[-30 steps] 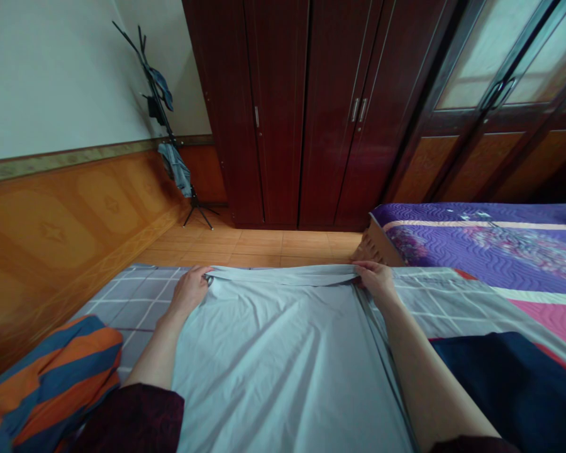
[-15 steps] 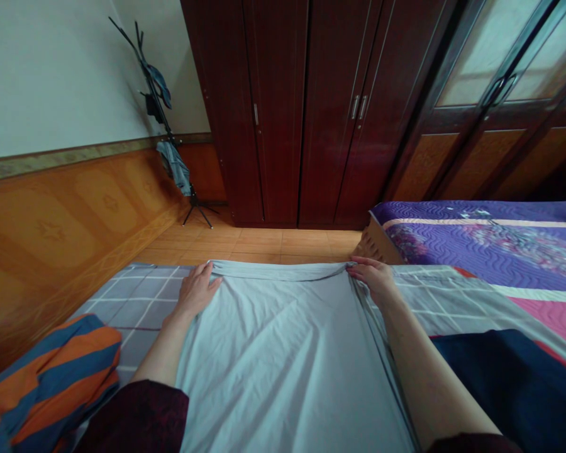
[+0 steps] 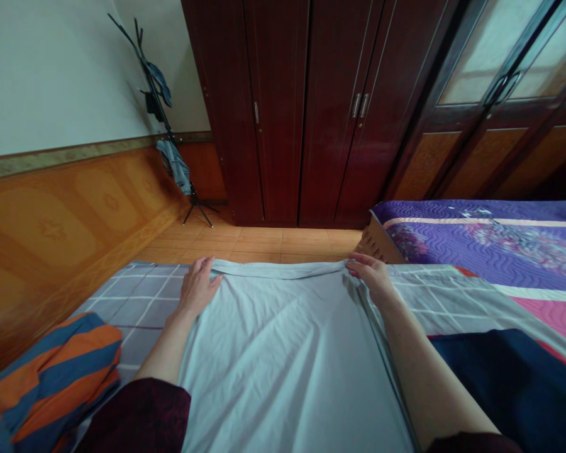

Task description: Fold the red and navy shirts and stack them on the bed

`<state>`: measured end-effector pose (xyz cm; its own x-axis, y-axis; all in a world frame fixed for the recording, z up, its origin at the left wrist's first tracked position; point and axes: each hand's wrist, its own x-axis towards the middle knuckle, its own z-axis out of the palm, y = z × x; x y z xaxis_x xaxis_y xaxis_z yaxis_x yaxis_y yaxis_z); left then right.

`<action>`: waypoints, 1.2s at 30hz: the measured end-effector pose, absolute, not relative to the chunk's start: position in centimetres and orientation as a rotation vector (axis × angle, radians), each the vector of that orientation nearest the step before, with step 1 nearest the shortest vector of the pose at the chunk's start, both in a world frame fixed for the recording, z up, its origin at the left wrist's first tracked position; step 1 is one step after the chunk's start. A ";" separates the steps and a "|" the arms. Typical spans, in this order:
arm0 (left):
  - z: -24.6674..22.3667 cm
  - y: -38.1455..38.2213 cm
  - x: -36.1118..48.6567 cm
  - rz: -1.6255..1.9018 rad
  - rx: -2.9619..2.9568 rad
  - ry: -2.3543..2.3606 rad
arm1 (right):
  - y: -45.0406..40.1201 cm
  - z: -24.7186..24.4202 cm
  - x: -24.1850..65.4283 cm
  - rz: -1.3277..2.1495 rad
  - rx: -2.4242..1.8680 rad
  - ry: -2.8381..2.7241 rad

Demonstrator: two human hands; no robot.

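A pale grey-blue cloth garment [image 3: 283, 352] lies stretched out before me, with diagonal creases and a hemmed or folded band along its far edge. My left hand [image 3: 199, 288] is closed on the far left corner, thumb on top and fingertips over the edge. At the far right corner my right hand [image 3: 370, 277] pinches the cloth between thumb and fingers. Some layers of fabric bunch along the right side below that hand. The near end of the garment runs out of view at the bottom.
Under the garment is a grey checked bed cover [image 3: 144, 289]. An orange-and-blue striped cloth [image 3: 70, 371] lies at left, a dark navy cloth [image 3: 509, 371] at right. Beyond are a purple quilted bed [image 3: 434, 245], a dark red wardrobe [image 3: 278, 157] and a coat stand [image 3: 163, 107].
Both hands keep hold of the far corners. They have shifted only very slightly, and the cloth stays stretched between them.
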<state>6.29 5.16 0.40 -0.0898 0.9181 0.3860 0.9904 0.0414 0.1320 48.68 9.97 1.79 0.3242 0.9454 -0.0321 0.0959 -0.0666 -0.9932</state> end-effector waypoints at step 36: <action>0.0 4.5 10.1 -0.398 -2.252 -2.134 | 5.4 1.7 40.3 -0.114 -1.934 -2.123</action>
